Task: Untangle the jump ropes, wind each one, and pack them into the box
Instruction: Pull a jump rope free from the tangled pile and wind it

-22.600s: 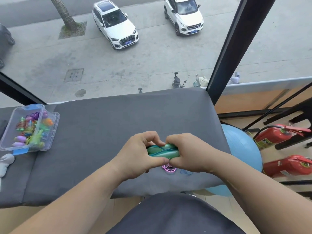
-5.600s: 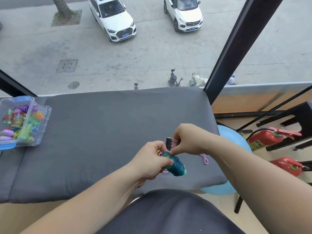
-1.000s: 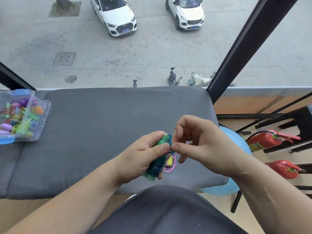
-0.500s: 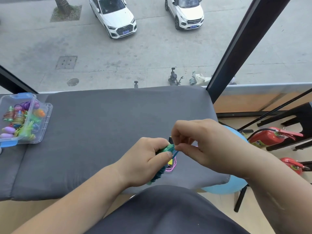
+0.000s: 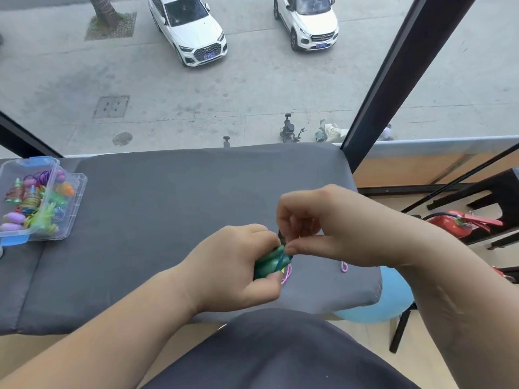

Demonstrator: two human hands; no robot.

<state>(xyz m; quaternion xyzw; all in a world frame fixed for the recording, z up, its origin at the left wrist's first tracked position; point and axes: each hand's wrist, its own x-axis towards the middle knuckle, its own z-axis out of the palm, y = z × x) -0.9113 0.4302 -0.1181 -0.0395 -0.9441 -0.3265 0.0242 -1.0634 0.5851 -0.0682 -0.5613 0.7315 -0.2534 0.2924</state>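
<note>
Now, your left hand [image 5: 238, 265] grips the wound rope [image 5: 270, 262] at the near right of the pad [image 5: 168, 206] and your right hand [image 5: 331, 228], close beside it, pinches its end, so a slip may unwind it.

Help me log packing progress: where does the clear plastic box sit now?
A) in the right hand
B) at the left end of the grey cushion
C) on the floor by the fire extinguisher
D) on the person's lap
B: the clear plastic box rests at the left end of the grey cushion, well apart from the left hand gripping the green jump rope.
</note>
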